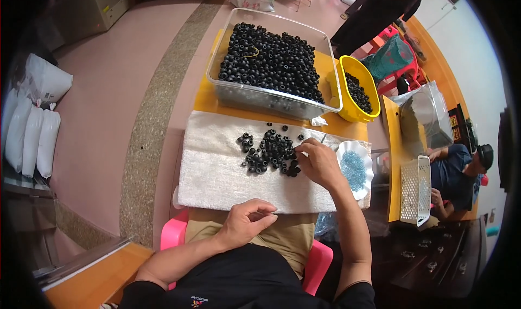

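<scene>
My right hand [320, 163] bunches at the right of the black pieces [275, 149], hold unclear; my left hand [245, 222], nearer, curls half-open.

a workshop, shown by bins [260, 100] of black parts [268, 59].

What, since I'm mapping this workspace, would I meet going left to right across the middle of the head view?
White sacks, speckled floor strip, pile of black beads, right hand, white fluted dish, white perforated basket, person in blue.
</scene>
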